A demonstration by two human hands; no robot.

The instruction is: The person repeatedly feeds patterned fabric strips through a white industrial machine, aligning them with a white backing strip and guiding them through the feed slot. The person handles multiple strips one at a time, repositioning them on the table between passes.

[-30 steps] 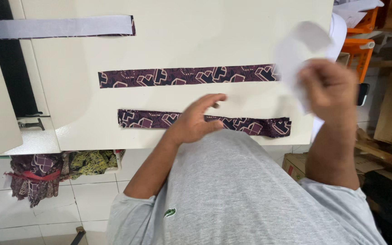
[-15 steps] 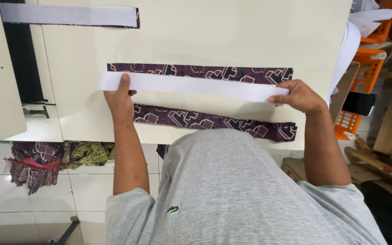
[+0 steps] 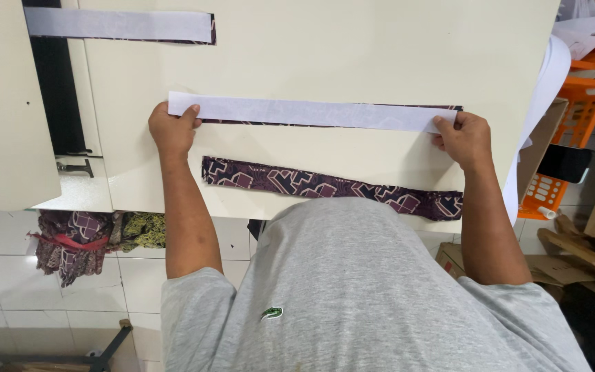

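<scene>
A long white strip (image 3: 311, 113) lies across the cream table (image 3: 352, 48), covering a dark patterned fabric strip whose edge peeks out below and at the right end. My left hand (image 3: 171, 129) pinches the white strip's left end. My right hand (image 3: 464, 138) pinches its right end. A second purple patterned fabric strip (image 3: 332, 186) lies bare nearer to me, close to the table's front edge.
Another white strip over dark fabric (image 3: 120, 25) lies at the table's far left. A cream machine cover (image 3: 5, 110) stands left. Crumpled cloth (image 3: 84, 234) sits on the tiled floor. Orange crates (image 3: 573, 103), white paper and cardboard stand right.
Both hands have carried the white strip up over the upper patterned strip, which it now covers almost fully. A second earlier my right hand held it lifted at the right.
</scene>
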